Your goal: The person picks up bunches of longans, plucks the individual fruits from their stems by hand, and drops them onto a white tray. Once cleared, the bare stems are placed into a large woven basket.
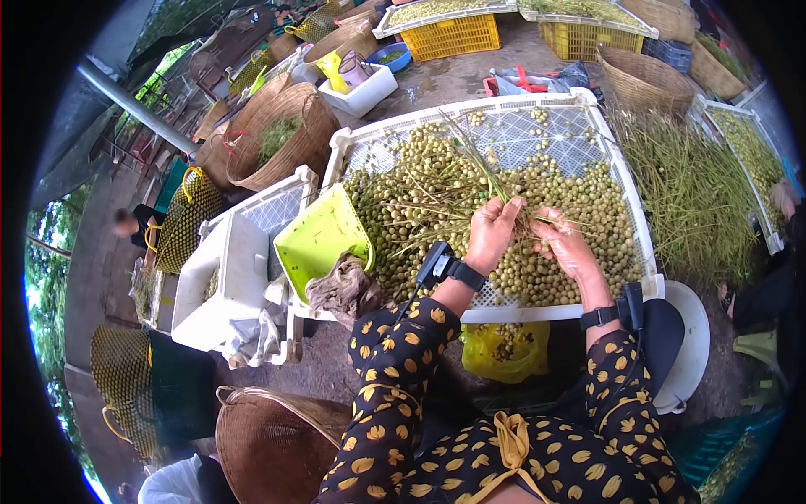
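Worked over a large white perforated plastic tray (635, 220) heaped with small round green-yellow fruits (420, 197). Left hand (493, 231) curled, fingers pinched on a bundle of thin green stems (474, 160) lying across the heap; right hand (567, 245) half closed just beside it, gripping the stems' near ends. Lime-green plastic scoop (323, 235) propped at the tray's left edge, wicker baskets (281, 134) beyond. Risked, judging by the heap's closeness to the near rim: loosened fruits rolling off, knocked by a hard tug on tangled stems.
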### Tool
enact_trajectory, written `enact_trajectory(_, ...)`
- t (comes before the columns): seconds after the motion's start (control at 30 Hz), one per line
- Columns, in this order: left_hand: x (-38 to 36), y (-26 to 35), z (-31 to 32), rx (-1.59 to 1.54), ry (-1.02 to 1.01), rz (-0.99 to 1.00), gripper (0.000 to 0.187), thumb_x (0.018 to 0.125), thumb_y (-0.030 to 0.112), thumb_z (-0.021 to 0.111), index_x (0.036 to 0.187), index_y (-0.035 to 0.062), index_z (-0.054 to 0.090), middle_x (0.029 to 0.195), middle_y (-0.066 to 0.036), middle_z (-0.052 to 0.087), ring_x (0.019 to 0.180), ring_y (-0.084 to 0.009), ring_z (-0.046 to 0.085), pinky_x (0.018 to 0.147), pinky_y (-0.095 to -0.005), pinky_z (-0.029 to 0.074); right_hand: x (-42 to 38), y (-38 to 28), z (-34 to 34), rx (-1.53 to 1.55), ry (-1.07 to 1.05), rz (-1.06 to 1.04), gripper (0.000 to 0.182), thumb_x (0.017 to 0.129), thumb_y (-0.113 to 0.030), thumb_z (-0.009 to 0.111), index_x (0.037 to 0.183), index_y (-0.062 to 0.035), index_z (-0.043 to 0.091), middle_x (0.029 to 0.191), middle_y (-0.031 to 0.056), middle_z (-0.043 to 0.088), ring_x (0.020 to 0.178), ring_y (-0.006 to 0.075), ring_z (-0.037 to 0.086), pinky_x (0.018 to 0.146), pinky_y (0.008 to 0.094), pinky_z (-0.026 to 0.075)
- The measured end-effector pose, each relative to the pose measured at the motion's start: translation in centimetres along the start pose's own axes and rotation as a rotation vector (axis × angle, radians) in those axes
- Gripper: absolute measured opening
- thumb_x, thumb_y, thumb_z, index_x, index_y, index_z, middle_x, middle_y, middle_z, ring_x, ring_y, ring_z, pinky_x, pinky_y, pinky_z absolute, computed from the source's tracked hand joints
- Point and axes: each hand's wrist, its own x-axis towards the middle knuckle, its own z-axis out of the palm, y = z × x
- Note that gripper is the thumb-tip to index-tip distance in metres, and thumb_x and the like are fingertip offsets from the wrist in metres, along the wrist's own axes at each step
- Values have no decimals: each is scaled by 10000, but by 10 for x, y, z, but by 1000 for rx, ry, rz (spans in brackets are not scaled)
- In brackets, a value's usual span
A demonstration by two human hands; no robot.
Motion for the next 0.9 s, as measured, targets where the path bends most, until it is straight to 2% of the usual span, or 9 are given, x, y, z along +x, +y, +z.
enact_trajectory(0.1,-2,9,2,-47,32,47,168,910,173,548,777,74,577,676,57,547,550,1,407,454,-181,355,2,4,-5,71,24,-17,228,879,-131,565,1071,-11,545,874,14,596,571,28,473,421,169,313)
enact_trajectory(0.2,5,11,-10,-108,3,59,151,913,174,544,821,67,597,690,60,551,554,0,425,461,-176,375,3,1,-14,-81,-19,55,242,877,-137,565,1089,-21,569,944,32,611,686,59,534,528,189,413)
enact_trajectory(0.23,7,10,-18,-116,-44,26,162,907,221,555,919,70,612,859,8,615,683,-85,594,532,-221,482,2,0,-14,-90,-31,-29,264,874,-151,573,1105,-25,567,963,37,611,746,75,542,597,204,429)
enact_trajectory(0.3,8,8,-19,-73,-51,-2,149,906,218,556,877,77,595,866,3,617,704,-101,610,532,-222,484,0,-2,-13,-106,-57,-197,309,867,-181,589,1139,-34,564,999,47,612,865,106,559,736,232,462)
enact_trajectory(0.4,4,9,-13,-47,-27,50,175,903,201,562,775,82,563,769,22,590,622,-42,518,512,-208,441,-2,-3,-4,-18,-60,-151,387,857,-235,613,1181,-35,546,1058,67,600,997,139,535,899,264,410)
enact_trajectory(0.43,3,10,-11,-20,-19,81,188,905,189,558,758,72,558,716,33,566,593,-20,469,499,-199,415,-8,-9,5,-139,56,-93,373,846,-233,632,1149,-30,556,1040,51,597,943,120,556,835,261,450)
enact_trajectory(0.57,-2,11,-6,189,1,184,187,902,168,557,796,22,608,653,40,549,578,-8,430,496,-210,385,0,2,6,-63,-26,-117,291,852,-179,619,1081,-12,550,976,33,591,836,106,585,714,244,497)
enact_trajectory(0.63,0,8,-8,351,5,239,191,899,164,561,825,3,631,653,38,558,583,-18,443,498,-213,384,3,7,3,-25,-11,-105,265,857,-151,591,1081,-16,548,974,34,591,828,109,586,716,241,497)
enact_trajectory(0.9,5,9,-5,-7,-1,77,181,907,183,555,833,32,621,632,38,540,540,-8,421,467,-196,362,-1,-2,-6,-208,20,-219,313,852,-119,537,1152,-27,534,1049,35,586,935,109,553,816,266,462)
